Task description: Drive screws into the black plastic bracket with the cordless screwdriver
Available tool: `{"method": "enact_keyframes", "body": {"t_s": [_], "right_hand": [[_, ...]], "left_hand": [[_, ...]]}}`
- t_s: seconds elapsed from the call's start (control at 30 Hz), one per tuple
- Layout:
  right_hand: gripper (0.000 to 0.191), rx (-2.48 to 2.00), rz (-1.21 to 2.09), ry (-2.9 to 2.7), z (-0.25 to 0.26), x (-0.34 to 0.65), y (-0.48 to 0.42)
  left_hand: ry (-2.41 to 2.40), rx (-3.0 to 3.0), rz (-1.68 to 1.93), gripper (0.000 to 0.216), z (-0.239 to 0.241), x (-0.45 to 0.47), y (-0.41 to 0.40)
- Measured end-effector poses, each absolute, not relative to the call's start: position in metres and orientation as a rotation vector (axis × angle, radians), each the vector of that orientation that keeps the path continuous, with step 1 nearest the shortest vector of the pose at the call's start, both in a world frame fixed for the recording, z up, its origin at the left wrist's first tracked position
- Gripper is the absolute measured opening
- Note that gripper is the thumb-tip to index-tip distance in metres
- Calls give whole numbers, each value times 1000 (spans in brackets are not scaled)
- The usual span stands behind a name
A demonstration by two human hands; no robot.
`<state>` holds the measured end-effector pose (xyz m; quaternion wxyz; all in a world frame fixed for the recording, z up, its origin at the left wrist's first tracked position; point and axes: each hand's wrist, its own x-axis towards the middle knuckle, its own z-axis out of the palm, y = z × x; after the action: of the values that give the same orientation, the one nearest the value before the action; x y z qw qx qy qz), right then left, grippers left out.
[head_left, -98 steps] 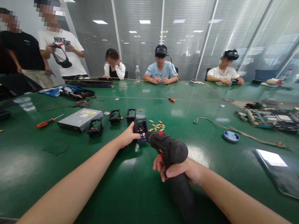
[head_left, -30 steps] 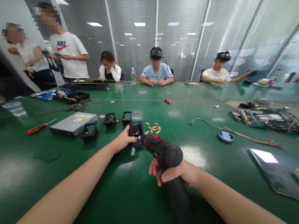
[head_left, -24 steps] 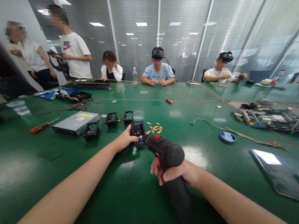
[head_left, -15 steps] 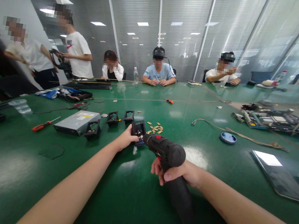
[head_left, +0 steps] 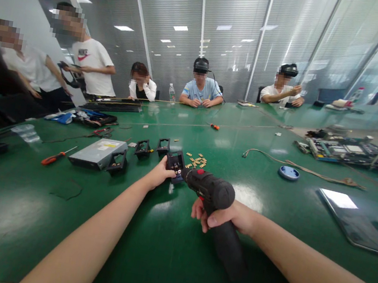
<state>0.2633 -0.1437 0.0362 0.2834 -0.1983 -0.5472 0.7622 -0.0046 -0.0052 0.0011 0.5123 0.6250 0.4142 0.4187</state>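
Note:
My left hand [head_left: 159,174] grips a small black plastic frame [head_left: 175,160] by its near left side, thumb toward its inner face. Wrapped round the handle of a black cordless drill [head_left: 208,188] with red accents is my right hand [head_left: 218,216]. The drill points left and its front end reaches the frame; whether the bit touches a screw is too small to tell. Several little brass pieces [head_left: 197,161] lie scattered just behind the frame. Similar black frames stand to the left, the closest one [head_left: 118,162] beside a silver disc drive [head_left: 98,153].
An orange screwdriver [head_left: 54,157] and a clear plastic cup [head_left: 26,132] lie at the left. To the right are a blue round lid [head_left: 288,172], a flat cable [head_left: 314,173], a dark tablet-like slab [head_left: 353,219] and circuit boards [head_left: 350,150]. Several people are across the green table [head_left: 140,259].
Both my hands, the frame and the drill stay almost where they were. At the far left, the two standing people have shifted slightly leftward in view.

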Motion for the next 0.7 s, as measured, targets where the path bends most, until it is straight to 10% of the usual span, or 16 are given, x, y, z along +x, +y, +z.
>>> {"method": "enact_keyframes", "body": {"t_s": [0.7], "right_hand": [[37,-585,2000,-1470,44,264,-149]], "left_hand": [[1021,1516,1017,64,3,-2,-7]]}}
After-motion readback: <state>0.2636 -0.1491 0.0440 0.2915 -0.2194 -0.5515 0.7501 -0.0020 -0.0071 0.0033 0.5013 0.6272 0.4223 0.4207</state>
